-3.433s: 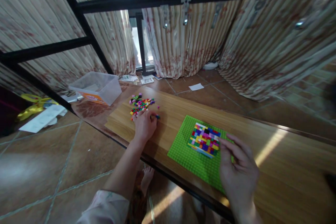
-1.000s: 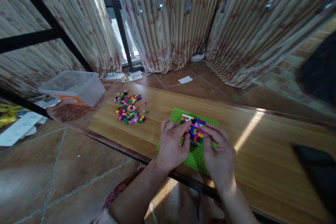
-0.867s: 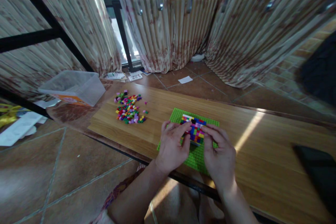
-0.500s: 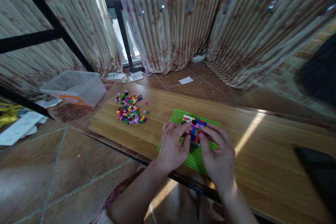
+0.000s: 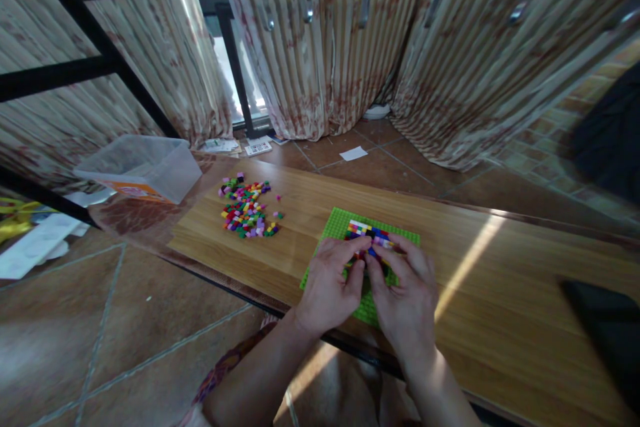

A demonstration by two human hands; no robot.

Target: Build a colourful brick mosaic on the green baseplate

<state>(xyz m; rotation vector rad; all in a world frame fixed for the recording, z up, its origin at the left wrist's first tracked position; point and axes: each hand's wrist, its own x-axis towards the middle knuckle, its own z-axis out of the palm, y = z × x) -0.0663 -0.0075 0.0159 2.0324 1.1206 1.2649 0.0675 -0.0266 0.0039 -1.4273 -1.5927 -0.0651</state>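
A green studded baseplate (image 5: 338, 219) lies on the wooden tabletop in front of me. On it stands a low block of small multicoloured toy bricks (image 5: 361, 227), with white, yellow, red, blue and black among them. My left hand (image 5: 331, 280) is closed at the build's left side, thumb and forefinger bent against the bricks. From the right, my right hand (image 5: 406, 287) closes on the same bricks, its fingertips almost meeting the left ones. The fingers cover the build's near part, and any single brick between them is hidden.
Loose coloured bricks (image 5: 245, 210) lie in a heap on the left of the table (image 5: 300, 193). Beyond them stands a clear plastic bin (image 5: 175, 170) with an orange label. A dark flat object (image 5: 600, 320) rests at the right. Curtains hang behind the table.
My right hand has shifted left across the build, bringing its fingertips closer to my left hand's and covering more of the near bricks. My left hand has barely moved.
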